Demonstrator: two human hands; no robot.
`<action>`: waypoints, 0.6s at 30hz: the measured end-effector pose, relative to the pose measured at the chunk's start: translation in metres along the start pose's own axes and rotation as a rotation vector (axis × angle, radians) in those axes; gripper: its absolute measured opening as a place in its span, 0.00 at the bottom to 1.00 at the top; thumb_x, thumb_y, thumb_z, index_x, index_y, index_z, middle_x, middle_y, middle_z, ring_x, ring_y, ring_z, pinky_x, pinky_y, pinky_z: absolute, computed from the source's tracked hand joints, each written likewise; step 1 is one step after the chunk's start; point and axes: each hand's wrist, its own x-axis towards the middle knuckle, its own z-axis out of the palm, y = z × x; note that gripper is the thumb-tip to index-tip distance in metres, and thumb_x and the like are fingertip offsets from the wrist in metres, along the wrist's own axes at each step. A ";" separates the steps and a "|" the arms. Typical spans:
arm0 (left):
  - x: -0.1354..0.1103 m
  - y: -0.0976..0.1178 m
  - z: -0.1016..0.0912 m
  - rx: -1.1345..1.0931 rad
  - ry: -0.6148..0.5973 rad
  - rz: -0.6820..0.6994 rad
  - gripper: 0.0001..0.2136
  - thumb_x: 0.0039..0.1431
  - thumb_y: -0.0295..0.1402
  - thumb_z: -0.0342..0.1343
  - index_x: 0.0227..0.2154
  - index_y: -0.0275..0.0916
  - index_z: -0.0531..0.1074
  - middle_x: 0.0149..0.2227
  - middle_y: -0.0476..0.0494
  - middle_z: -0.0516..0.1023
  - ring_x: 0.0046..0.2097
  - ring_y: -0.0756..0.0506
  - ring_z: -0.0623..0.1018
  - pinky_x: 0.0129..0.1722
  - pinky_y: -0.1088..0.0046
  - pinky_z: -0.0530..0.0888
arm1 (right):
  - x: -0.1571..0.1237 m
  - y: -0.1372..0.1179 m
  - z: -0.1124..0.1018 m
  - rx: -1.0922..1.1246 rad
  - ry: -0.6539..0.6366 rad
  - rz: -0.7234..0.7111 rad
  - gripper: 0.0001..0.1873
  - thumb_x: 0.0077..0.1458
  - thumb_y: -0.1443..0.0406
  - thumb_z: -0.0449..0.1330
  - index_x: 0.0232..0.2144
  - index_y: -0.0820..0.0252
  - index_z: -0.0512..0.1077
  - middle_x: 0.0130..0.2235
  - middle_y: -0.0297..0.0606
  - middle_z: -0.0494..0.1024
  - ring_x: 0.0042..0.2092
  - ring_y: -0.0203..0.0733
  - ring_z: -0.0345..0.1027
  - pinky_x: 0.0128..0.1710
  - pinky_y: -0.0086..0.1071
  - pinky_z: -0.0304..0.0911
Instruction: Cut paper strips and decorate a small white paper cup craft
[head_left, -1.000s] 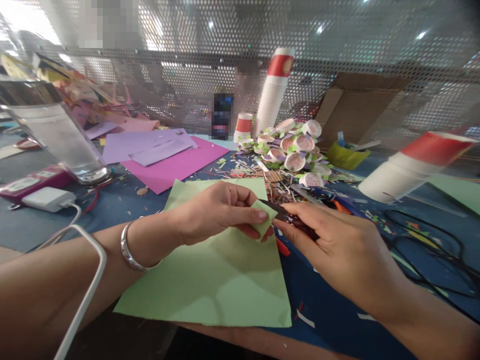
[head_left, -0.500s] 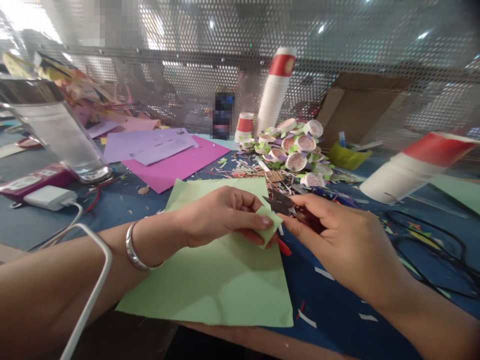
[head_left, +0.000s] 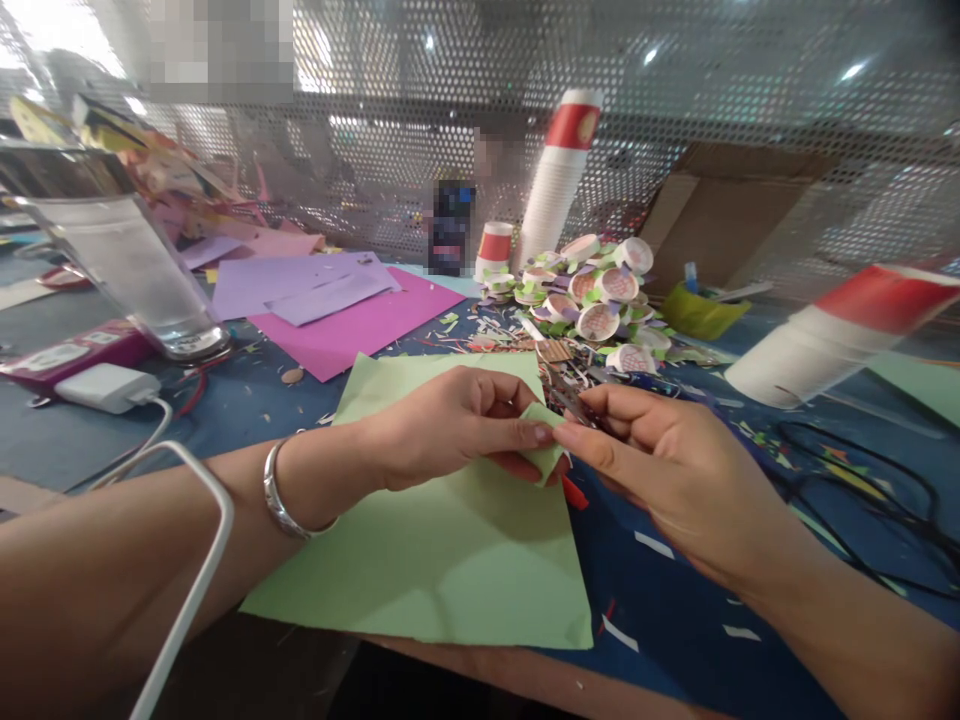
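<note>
My left hand pinches a small folded piece of light green paper between thumb and fingers, above a large light green sheet lying on the blue table. My right hand is closed round a small pair of dark scissors, whose blades point up-left and touch the top edge of the small green piece. A silver bangle sits on my left wrist. The scissor handles are hidden inside my right hand.
A heap of decorated paper cup bottoms and paper scraps lies behind my hands. A tall cup stack stands at the mesh wall; another stack lies on its side at right. Pink and purple sheets, a glass, a white charger and black cables surround the area.
The scissors have risen from level with the small green piece to its top edge, blades now angled upward. My right hand moved slightly closer to the left. The left hand stayed nearly still.
</note>
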 end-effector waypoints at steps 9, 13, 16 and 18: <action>-0.001 0.000 -0.008 0.041 -0.010 -0.026 0.05 0.58 0.30 0.67 0.35 0.35 0.78 0.34 0.45 0.82 0.36 0.49 0.80 0.37 0.74 0.75 | 0.000 -0.001 0.000 -0.061 0.007 -0.047 0.17 0.55 0.52 0.71 0.33 0.58 0.76 0.26 0.29 0.73 0.23 0.30 0.58 0.20 0.26 0.53; -0.002 0.003 -0.008 0.121 0.068 -0.021 0.06 0.55 0.31 0.69 0.30 0.34 0.79 0.29 0.49 0.78 0.32 0.53 0.74 0.35 0.77 0.69 | 0.000 -0.002 -0.001 -0.106 0.058 -0.067 0.17 0.55 0.51 0.71 0.33 0.58 0.76 0.26 0.28 0.72 0.23 0.31 0.58 0.21 0.27 0.54; -0.001 0.003 -0.008 0.066 0.118 -0.029 0.10 0.52 0.34 0.71 0.27 0.34 0.77 0.26 0.50 0.75 0.29 0.53 0.72 0.32 0.77 0.67 | 0.001 -0.003 -0.005 -0.193 0.149 -0.101 0.17 0.56 0.50 0.69 0.35 0.57 0.77 0.27 0.30 0.75 0.24 0.33 0.61 0.22 0.28 0.57; 0.001 0.004 -0.009 -0.007 0.184 0.006 0.11 0.52 0.34 0.71 0.25 0.34 0.75 0.26 0.50 0.75 0.29 0.53 0.73 0.32 0.77 0.68 | 0.002 -0.002 -0.008 -0.338 0.208 -0.132 0.17 0.57 0.50 0.67 0.36 0.58 0.77 0.28 0.33 0.78 0.26 0.35 0.65 0.24 0.29 0.59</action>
